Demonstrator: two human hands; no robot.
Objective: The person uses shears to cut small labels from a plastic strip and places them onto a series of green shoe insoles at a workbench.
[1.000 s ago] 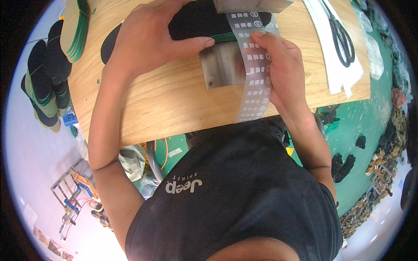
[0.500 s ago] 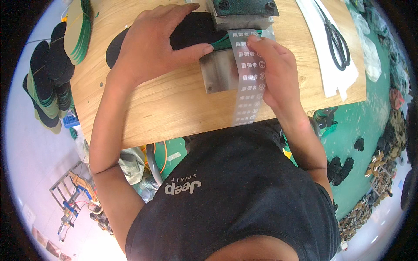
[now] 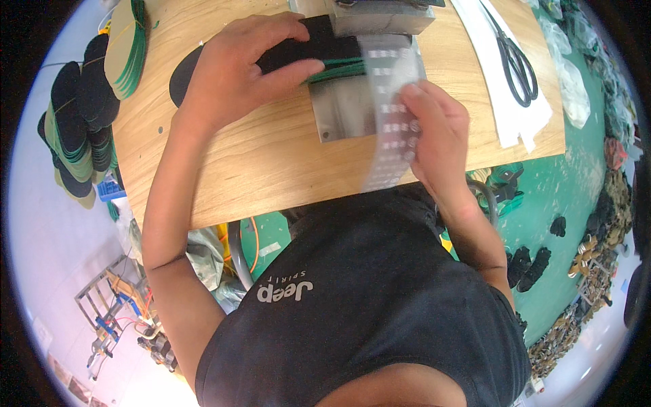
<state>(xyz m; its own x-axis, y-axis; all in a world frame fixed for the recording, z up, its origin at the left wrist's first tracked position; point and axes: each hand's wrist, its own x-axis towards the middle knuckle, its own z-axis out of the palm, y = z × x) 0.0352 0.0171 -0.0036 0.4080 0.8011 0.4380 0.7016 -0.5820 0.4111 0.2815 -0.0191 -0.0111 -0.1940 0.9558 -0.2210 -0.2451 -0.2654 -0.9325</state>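
My left hand (image 3: 247, 71) spans a small stack of black insoles (image 3: 315, 44) with green undersides, thumb on the near side and fingers on the far side. The toe end of the stack sticks out left of my wrist; its other end lies at a metal plate (image 3: 342, 108) under a metal press block (image 3: 383, 19). Between thumb and fingers of my right hand (image 3: 437, 122) is the edge of a clear film strip (image 3: 390, 129) with rows of white print. The strip is blurred and hangs from the press over the plate toward the table's front edge.
Black-handled scissors (image 3: 517, 71) lie on white sheets (image 3: 498, 102) at the table's right. Bundled beige and green insoles (image 3: 125, 51) stand at the left edge, with more black bundles (image 3: 71, 115) beyond it. Dark piles (image 3: 590, 251) cover the floor at right.
My right hand has drawn back toward me and slightly right, bringing the film strip with it. The strip has shifted off the insoles' edge. My left thumb has shifted slightly up and left.
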